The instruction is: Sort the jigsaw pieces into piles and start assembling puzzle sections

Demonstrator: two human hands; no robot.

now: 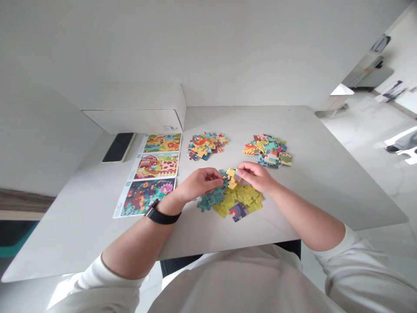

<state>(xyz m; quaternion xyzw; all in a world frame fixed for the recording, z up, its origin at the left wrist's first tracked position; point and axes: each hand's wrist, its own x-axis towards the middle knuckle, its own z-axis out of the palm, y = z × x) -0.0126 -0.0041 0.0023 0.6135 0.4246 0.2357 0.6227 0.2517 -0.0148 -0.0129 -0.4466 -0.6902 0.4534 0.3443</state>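
Both hands are over a near pile of jigsaw puzzle pieces on the table. My right hand (257,176) pinches a yellow puzzle piece (232,178) between thumb and index finger. Just left of it, my left hand (202,183) is closed with its fingertips together; what lies in them is too small to make out. Under and in front of the hands are dark teal pieces (210,199) and olive-green pieces (246,195), mostly plain. A purple piece with a red and blue print (237,212) lies at the near edge of this pile.
Two more piles of colourful pieces stand farther back, one left (206,145) and one right (270,150). On the left lie a sheet with three printed pictures (156,166) and a dark-screened phone (119,148). A white box (137,119) stands against the back wall.
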